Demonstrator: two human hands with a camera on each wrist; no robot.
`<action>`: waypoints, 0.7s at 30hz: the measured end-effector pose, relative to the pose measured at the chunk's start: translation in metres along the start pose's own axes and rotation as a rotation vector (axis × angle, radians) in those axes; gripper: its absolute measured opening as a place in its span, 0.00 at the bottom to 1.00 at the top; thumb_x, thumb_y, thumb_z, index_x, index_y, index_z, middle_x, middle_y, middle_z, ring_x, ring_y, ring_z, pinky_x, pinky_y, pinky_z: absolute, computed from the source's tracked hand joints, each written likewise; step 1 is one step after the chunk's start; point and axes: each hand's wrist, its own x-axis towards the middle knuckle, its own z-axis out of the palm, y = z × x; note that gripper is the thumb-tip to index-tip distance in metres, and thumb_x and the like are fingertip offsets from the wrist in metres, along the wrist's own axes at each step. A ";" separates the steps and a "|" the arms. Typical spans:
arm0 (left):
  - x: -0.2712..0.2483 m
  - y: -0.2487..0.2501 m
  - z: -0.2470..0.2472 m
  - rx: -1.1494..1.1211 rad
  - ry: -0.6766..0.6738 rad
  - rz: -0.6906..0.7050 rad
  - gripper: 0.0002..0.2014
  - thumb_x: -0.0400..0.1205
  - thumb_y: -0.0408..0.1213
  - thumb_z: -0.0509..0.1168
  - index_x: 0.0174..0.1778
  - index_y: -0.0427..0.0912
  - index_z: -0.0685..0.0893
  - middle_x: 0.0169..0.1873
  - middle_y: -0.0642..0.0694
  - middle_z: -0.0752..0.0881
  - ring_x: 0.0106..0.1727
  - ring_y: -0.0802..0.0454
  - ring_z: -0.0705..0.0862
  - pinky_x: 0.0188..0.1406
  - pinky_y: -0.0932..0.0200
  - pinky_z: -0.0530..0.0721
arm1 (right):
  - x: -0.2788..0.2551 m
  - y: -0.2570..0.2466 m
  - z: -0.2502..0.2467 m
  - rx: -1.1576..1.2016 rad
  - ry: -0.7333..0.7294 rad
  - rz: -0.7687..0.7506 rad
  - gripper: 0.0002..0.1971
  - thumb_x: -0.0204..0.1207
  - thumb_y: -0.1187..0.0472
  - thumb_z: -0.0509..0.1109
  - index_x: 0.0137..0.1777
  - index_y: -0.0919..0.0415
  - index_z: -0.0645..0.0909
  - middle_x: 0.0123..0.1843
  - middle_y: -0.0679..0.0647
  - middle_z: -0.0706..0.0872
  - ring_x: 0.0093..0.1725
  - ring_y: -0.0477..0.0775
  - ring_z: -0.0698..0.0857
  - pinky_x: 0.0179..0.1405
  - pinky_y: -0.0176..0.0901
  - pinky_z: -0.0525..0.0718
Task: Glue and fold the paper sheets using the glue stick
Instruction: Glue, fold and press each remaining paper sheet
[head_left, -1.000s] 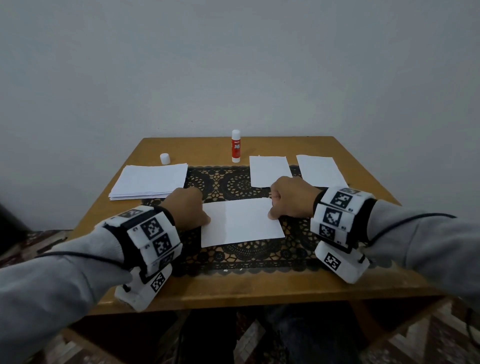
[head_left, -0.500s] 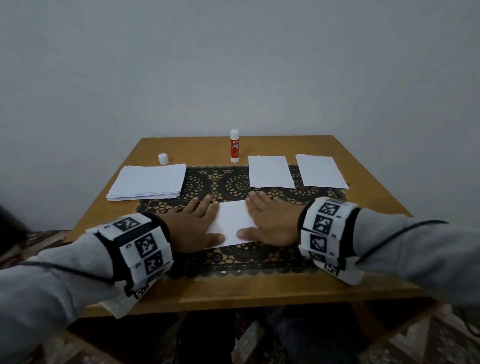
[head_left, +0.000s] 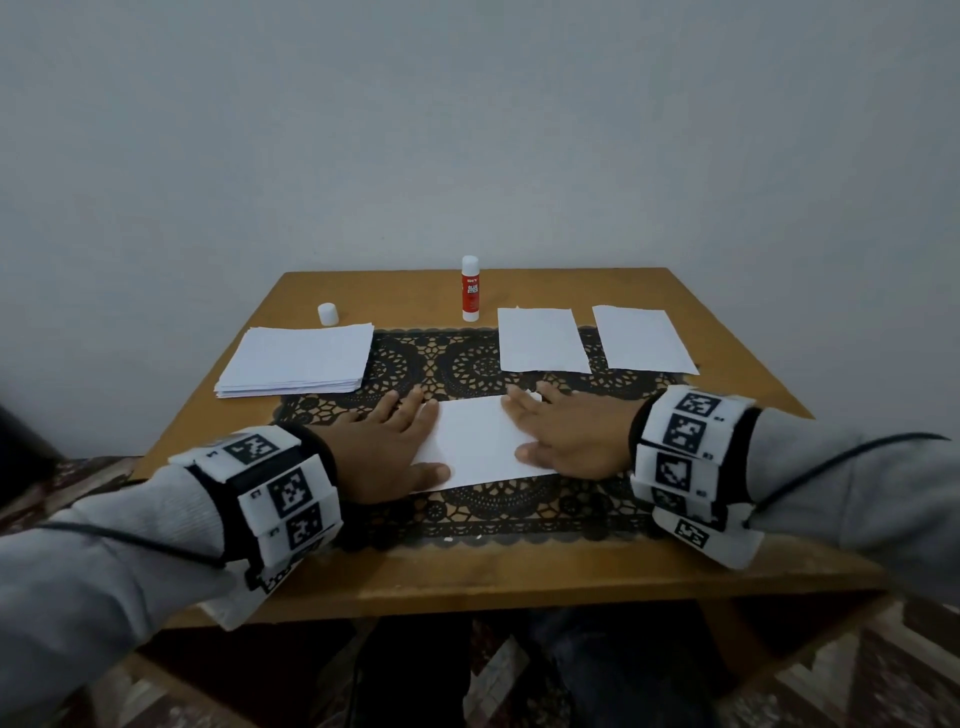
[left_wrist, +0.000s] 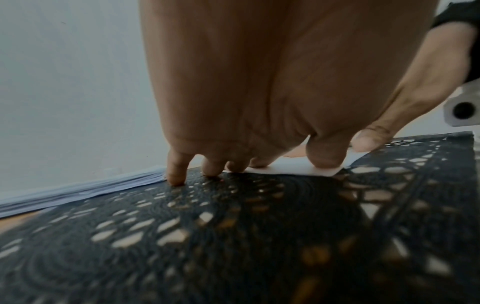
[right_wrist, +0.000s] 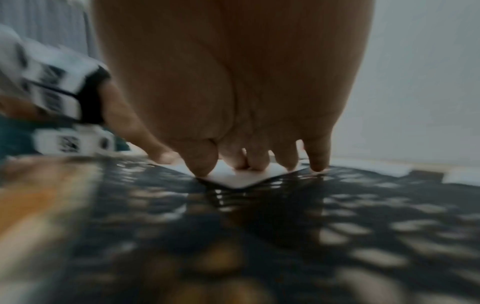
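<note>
Paper, thin and white: the folded sheet lies flat on the black lace mat near the front of the wooden table, between the two wrists. It looks light and limp, likely to slide on the mat or buckle if pushed from one side only, so the sensible hold is a broad flat press at both short ends, then a lift by an edge or corner — not a pinch in the middle, which could crease it.

Both hands lie flat with fingers straight and slightly spread, gripping nothing. The left hand covers the sheet's left end; in the left wrist view its thumb and the fingers nearest it press the paper while the outer fingers rest on the mat. The right hand covers the right end, thumb and most fingers on the paper.

Farther back, the glue stick stands upright and uncapped, well apart from either hand, its white cap off to the left behind the stack of sheets. Two finished folded sheets lie at the right rear. My judgement: this press is setting the glue — the stack awaits.
</note>
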 end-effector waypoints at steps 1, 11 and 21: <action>-0.001 0.002 -0.001 0.002 -0.001 -0.012 0.39 0.85 0.63 0.42 0.82 0.46 0.31 0.81 0.47 0.30 0.83 0.47 0.33 0.80 0.39 0.43 | 0.001 0.004 -0.001 0.004 0.001 0.020 0.34 0.88 0.45 0.43 0.85 0.59 0.32 0.86 0.52 0.32 0.85 0.60 0.37 0.84 0.60 0.49; 0.017 0.033 -0.019 0.073 0.000 0.168 0.35 0.87 0.56 0.44 0.83 0.46 0.32 0.82 0.49 0.31 0.83 0.50 0.34 0.82 0.38 0.45 | 0.002 0.010 -0.003 0.034 -0.034 0.015 0.37 0.87 0.43 0.48 0.85 0.61 0.33 0.86 0.55 0.32 0.85 0.60 0.35 0.84 0.54 0.46; -0.006 -0.011 0.006 0.045 -0.020 0.023 0.39 0.84 0.63 0.41 0.81 0.46 0.28 0.80 0.49 0.27 0.82 0.52 0.31 0.82 0.39 0.41 | -0.001 -0.021 -0.003 -0.013 0.024 0.045 0.36 0.88 0.44 0.46 0.85 0.63 0.35 0.86 0.56 0.35 0.85 0.60 0.38 0.84 0.60 0.46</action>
